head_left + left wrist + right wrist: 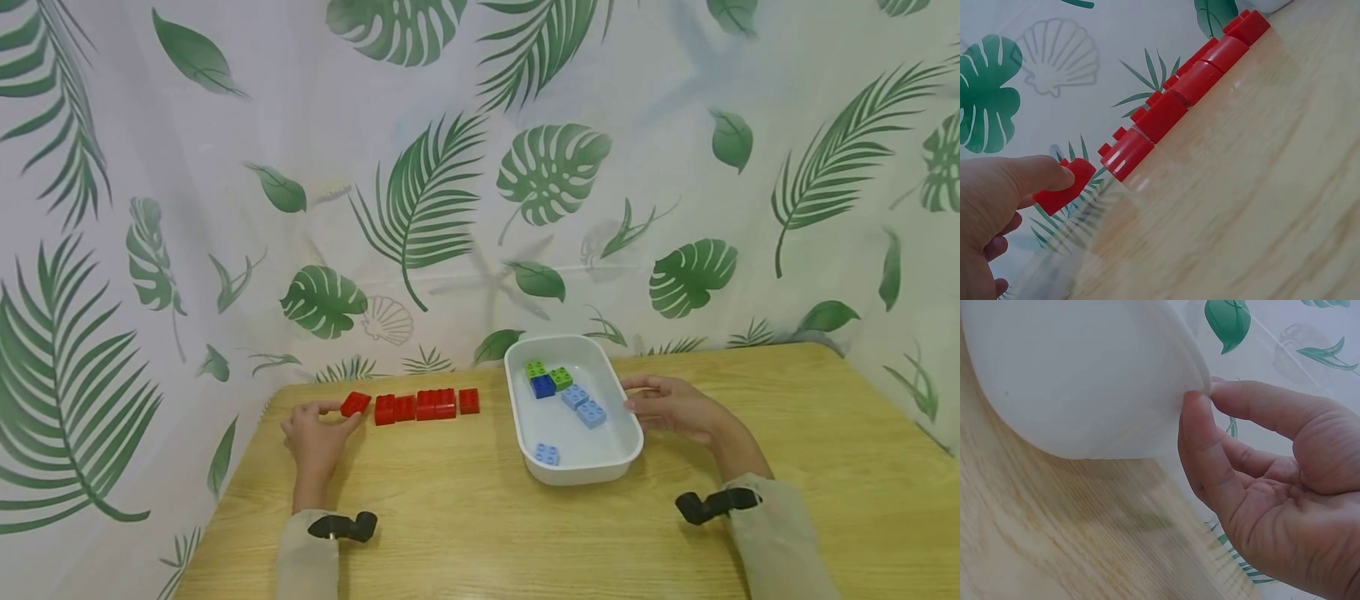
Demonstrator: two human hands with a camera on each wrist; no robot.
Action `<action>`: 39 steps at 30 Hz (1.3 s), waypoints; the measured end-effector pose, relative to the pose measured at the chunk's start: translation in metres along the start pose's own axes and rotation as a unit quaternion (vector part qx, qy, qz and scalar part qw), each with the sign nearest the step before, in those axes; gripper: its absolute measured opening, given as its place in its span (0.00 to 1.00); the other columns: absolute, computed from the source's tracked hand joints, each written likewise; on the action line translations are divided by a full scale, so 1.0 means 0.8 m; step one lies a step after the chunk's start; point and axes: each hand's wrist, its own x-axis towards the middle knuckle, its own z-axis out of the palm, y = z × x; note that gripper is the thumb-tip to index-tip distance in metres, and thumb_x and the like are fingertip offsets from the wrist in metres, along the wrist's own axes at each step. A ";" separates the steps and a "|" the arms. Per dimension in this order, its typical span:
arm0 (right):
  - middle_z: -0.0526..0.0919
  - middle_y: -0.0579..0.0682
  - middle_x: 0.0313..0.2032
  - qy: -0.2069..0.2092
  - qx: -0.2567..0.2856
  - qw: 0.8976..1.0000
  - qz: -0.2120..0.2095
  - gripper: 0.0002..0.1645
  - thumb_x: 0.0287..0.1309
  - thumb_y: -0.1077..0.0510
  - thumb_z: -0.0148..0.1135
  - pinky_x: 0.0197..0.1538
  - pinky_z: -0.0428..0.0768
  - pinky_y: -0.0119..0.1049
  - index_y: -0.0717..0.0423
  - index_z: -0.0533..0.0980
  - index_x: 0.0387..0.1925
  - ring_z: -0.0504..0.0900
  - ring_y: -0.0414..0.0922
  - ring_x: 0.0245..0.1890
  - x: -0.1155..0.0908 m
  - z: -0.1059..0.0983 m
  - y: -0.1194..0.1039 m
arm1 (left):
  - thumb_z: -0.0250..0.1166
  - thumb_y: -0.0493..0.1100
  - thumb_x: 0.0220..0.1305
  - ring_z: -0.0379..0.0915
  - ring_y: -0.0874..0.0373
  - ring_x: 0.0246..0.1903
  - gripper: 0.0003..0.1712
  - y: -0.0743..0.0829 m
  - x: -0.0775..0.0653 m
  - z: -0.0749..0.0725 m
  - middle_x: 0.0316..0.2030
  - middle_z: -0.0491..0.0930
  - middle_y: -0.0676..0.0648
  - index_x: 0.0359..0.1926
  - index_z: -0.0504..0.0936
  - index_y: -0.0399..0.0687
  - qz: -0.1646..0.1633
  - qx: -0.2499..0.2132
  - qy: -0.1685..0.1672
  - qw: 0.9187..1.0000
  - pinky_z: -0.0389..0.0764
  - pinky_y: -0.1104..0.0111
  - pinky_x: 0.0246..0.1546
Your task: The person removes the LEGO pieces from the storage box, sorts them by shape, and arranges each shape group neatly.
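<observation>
Between thumb and fingertips my left hand [315, 433] pinches a red toy brick [1063, 187], tilted, at the left end of a row of red bricks [425, 405]. In the left wrist view a small gap separates this brick from the nearest brick of the row [1127, 155]. My right hand [678, 407] grips the right rim of a white plastic tub [581, 473], its fingertips [1199, 406] meeting at the edge. Inside the tub lie two green bricks [560, 377], a dark blue brick [543, 387] and several light blue bricks [591, 414].
A wooden table [450, 533] carries everything. Behind it hangs a white cloth with green leaf prints [555, 167], close to the table's back edge. The tub stands right of the red row, near that edge.
</observation>
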 end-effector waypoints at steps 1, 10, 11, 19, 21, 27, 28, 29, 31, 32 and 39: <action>0.85 0.48 0.51 0.001 0.000 1.000 0.001 0.37 0.72 0.58 0.59 0.53 0.85 0.40 0.71 0.57 0.73 0.85 0.41 0.49 0.000 0.000 0.000 | 0.78 0.50 0.55 0.53 0.32 0.63 0.26 0.000 0.000 0.000 0.56 0.69 0.31 0.47 0.82 0.36 -0.001 0.002 -0.001 1.000 0.55 0.40 0.60; 0.85 0.49 0.51 0.008 -0.002 1.000 0.006 0.38 0.71 0.58 0.60 0.53 0.85 0.40 0.71 0.57 0.73 0.85 0.41 0.49 -0.002 0.002 -0.003 | 0.77 0.50 0.55 0.53 0.32 0.62 0.26 -0.003 0.000 0.003 0.56 0.69 0.31 0.48 0.83 0.37 -0.008 0.014 -0.016 1.000 0.55 0.40 0.60; 0.85 0.49 0.51 0.008 -0.002 1.000 0.007 0.38 0.71 0.58 0.60 0.53 0.85 0.39 0.71 0.57 0.73 0.85 0.41 0.49 -0.002 0.002 -0.003 | 0.77 0.50 0.55 0.53 0.32 0.63 0.26 -0.004 0.000 0.003 0.56 0.69 0.31 0.48 0.83 0.37 -0.009 0.014 -0.019 1.000 0.55 0.40 0.61; 0.85 0.47 0.50 0.008 -0.002 1.000 0.010 0.38 0.71 0.58 0.60 0.53 0.85 0.39 0.71 0.57 0.73 0.85 0.40 0.49 -0.001 0.001 -0.002 | 0.76 0.53 0.56 0.52 0.31 0.64 0.27 -0.008 0.000 0.004 0.58 0.69 0.31 0.47 0.83 0.37 -0.020 0.022 -0.037 0.999 0.55 0.40 0.62; 0.85 0.47 0.50 0.008 -0.002 1.000 0.010 0.37 0.71 0.59 0.60 0.53 0.85 0.39 0.71 0.57 0.73 0.85 0.40 0.49 -0.001 0.000 -0.002 | 0.76 0.53 0.56 0.53 0.31 0.63 0.27 -0.009 0.001 0.005 0.58 0.69 0.31 0.47 0.83 0.37 -0.020 0.025 -0.038 0.999 0.54 0.40 0.62; 0.85 0.47 0.52 0.009 -0.004 1.000 0.010 0.37 0.72 0.58 0.60 0.53 0.85 0.39 0.71 0.58 0.73 0.85 0.40 0.50 -0.001 0.001 -0.002 | 0.76 0.54 0.56 0.54 0.30 0.62 0.27 -0.012 0.000 0.007 0.57 0.71 0.30 0.46 0.82 0.38 -0.019 0.027 -0.042 0.999 0.54 0.40 0.62; 0.85 0.48 0.52 0.009 -0.005 1.000 0.010 0.37 0.72 0.58 0.60 0.53 0.85 0.39 0.71 0.58 0.73 0.85 0.40 0.50 -0.001 0.001 -0.002 | 0.76 0.54 0.56 0.55 0.30 0.62 0.27 -0.012 0.000 0.008 0.57 0.71 0.30 0.46 0.82 0.38 -0.019 0.027 -0.043 0.999 0.54 0.40 0.62; 0.85 0.48 0.53 0.008 -0.006 1.000 0.010 0.37 0.72 0.58 0.60 0.53 0.85 0.39 0.71 0.58 0.73 0.85 0.39 0.50 -0.001 0.001 -0.002 | 0.76 0.54 0.56 0.55 0.30 0.61 0.27 -0.012 0.000 0.008 0.56 0.71 0.30 0.46 0.82 0.38 -0.020 0.025 -0.045 0.998 0.53 0.40 0.62; 0.85 0.48 0.53 0.009 -0.006 1.000 0.010 0.37 0.72 0.58 0.60 0.53 0.85 0.40 0.70 0.57 0.73 0.85 0.39 0.50 -0.002 0.002 -0.003 | 0.76 0.54 0.57 0.55 0.30 0.61 0.27 -0.012 -0.001 0.008 0.56 0.71 0.29 0.46 0.81 0.38 -0.021 0.023 -0.046 0.998 0.53 0.39 0.62; 0.85 0.48 0.53 0.009 -0.004 1.000 0.010 0.38 0.72 0.58 0.60 0.53 0.85 0.40 0.71 0.57 0.73 0.85 0.39 0.50 -0.002 0.002 -0.004 | 0.76 0.55 0.57 0.55 0.30 0.61 0.27 -0.012 -0.001 0.008 0.56 0.71 0.29 0.46 0.81 0.38 -0.022 0.024 -0.046 0.998 0.53 0.39 0.62; 0.85 0.46 0.52 0.010 0.001 1.000 0.011 0.37 0.71 0.58 0.60 0.53 0.85 0.39 0.71 0.58 0.73 0.85 0.39 0.50 -0.002 0.003 -0.004 | 0.75 0.56 0.57 0.56 0.30 0.60 0.27 -0.012 -0.001 0.009 0.55 0.71 0.30 0.46 0.81 0.39 -0.024 0.029 -0.044 0.998 0.52 0.38 0.62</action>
